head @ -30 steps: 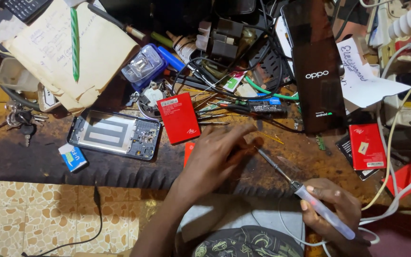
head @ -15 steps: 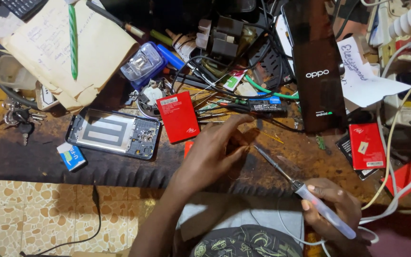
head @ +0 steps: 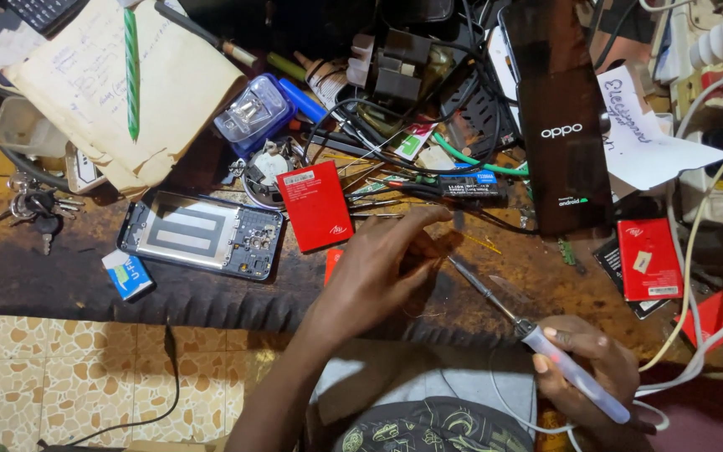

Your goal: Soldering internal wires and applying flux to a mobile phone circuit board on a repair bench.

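Soldering iron (head: 546, 343) gripped in the right hand (head: 587, 368), tip aimed at the left hand (head: 378, 268), whose fingers pinch something too small to tell. Joint apparently not yet touched. Beyond the left hand, red battery (head: 315, 205); left of that, opened phone frame (head: 202, 234) waiting unassembled.

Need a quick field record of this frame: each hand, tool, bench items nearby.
left hand: resting on the wooden bench, fingers curled at the tool's tip; whether it holds anything cannot be told
right hand: gripping the soldering iron by its pale handle
iron tip: points up-left, close to the left hand's fingers
nearby: red battery beside opened phone frame
further right: black phone with lit screen, second red battery
far left: keys
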